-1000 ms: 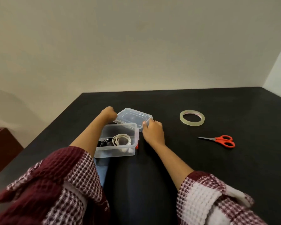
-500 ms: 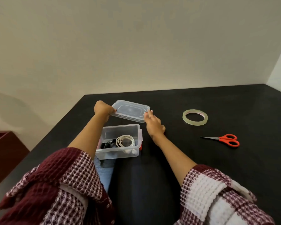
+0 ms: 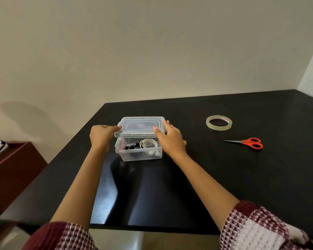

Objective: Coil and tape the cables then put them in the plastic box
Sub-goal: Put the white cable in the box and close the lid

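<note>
Our left hand (image 3: 102,136) holds the left end of the clear lid (image 3: 141,126) with curled fingers, just over the plastic box (image 3: 139,156) that stands on the black table (image 3: 224,177). In the box we see a black cable (image 3: 132,147) and a white coiled cable (image 3: 148,143). Our right hand (image 3: 170,140) grips the lid's right end, and further right lie the tape roll (image 3: 219,123) and the red scissors (image 3: 248,143).

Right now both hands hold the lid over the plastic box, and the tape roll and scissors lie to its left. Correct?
No: the head view shows the tape roll and scissors to the right of the plastic box. Left hand and right hand do hold the lid over it.
</note>
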